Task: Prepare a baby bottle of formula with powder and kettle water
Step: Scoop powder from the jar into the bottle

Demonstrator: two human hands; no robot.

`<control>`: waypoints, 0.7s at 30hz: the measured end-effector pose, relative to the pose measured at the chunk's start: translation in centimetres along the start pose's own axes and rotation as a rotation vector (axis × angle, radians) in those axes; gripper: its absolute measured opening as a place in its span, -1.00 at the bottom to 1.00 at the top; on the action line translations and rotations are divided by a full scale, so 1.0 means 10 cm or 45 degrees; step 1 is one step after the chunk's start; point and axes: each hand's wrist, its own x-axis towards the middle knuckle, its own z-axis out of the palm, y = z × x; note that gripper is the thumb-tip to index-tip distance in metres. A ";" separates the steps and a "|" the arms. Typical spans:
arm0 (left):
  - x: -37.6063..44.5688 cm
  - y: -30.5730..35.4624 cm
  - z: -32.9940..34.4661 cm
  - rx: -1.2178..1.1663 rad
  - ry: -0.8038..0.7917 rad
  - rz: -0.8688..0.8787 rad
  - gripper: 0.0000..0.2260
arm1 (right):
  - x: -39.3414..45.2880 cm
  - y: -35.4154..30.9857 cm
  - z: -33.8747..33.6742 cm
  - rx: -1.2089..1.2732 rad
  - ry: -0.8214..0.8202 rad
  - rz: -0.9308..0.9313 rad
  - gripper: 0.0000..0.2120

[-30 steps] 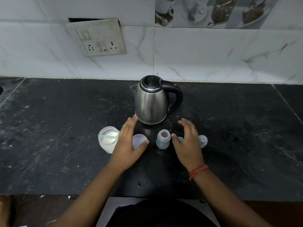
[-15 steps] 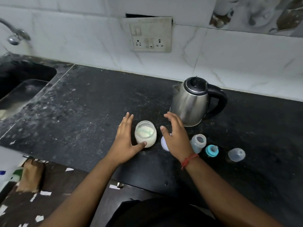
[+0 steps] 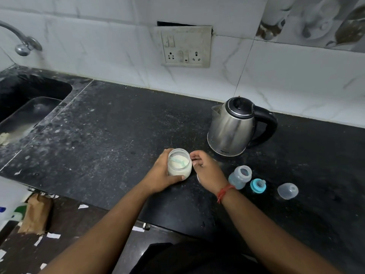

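- The left hand [image 3: 160, 173] is gripping the powder jar [image 3: 179, 165] (scoop inside) on the surface [image 3: 110, 135].
- The right hand [image 3: 207, 171], fingers curled, is touching the jar's rim; whether it pinches anything is unclear.

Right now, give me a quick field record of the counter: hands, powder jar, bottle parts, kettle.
left hand: grips powder jar, thumb across its front
right hand: fingers curled at jar's rim, grip unclear
jar: open, upright, white powder and teal scoop inside
baby bottle: open, no nipple fitted
nipple ring: on counter, right of bottle
clear cap: farthest right
kettle: lid closed, behind bottle
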 end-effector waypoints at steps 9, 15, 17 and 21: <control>-0.11 0.15 0.21 0.043 0.235 0.173 -0.26 | -0.22 0.04 -0.38 -0.326 0.076 -0.454 -0.75; -0.14 0.42 0.36 0.107 0.218 0.385 -0.29 | -0.23 -0.15 -0.51 -0.948 -0.051 -0.556 -0.69; -0.14 0.51 0.42 0.128 0.188 0.433 -0.26 | -0.22 -0.20 -0.54 -1.100 -0.083 -0.483 -0.63; -0.12 0.63 0.49 0.175 0.154 0.488 -0.24 | -0.23 -0.22 -0.54 -1.247 -0.053 -0.444 -0.62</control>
